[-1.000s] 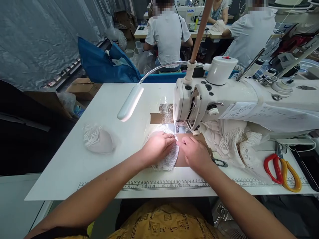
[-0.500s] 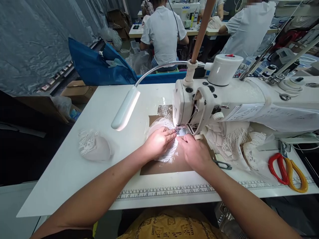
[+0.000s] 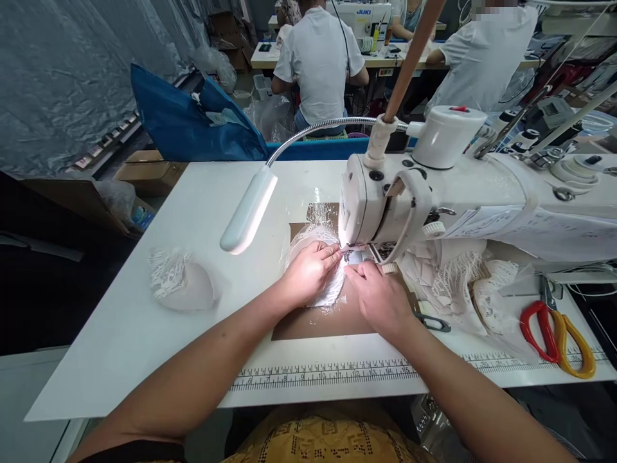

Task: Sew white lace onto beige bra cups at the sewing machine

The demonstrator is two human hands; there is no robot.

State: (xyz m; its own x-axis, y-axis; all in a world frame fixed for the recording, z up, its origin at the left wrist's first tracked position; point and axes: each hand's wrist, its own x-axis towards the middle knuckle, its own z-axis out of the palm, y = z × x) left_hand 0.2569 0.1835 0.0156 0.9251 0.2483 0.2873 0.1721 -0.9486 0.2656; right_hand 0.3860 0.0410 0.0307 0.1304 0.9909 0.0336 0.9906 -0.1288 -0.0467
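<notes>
A round, pale lace-covered bra cup (image 3: pixel 332 289) lies under the needle end of a white sewing machine (image 3: pixel 359 209). My left hand (image 3: pixel 313 267) rests over the cup, fingers bent together and pressing it close to the presser foot. On the other side, my right hand (image 3: pixel 378 289) is closed with thumb and forefinger at the cup's right edge, just in front of the foot. The fingertips are small and partly hidden, as is the stitching point. Beneath the work is a brown sheet (image 3: pixel 308 328) taped to the white table.
Another pale cup with lace (image 3: pixel 183 283) sits at left. A lamp (image 3: pixel 248 212) leans over the table. Lace pieces (image 3: pixel 457 276), thread snips (image 3: pixel 434 321) and red-and-yellow-handled scissors (image 3: pixel 559 334) lie right. A printed ruler (image 3: pixel 328 374) runs along the front edge. People sit at machines beyond.
The view has shifted slightly, so the machine appears a little further right. Around the presser foot, both hands keep nearly the same place; the cup's lower edge looks slightly turned or drawn up.
</notes>
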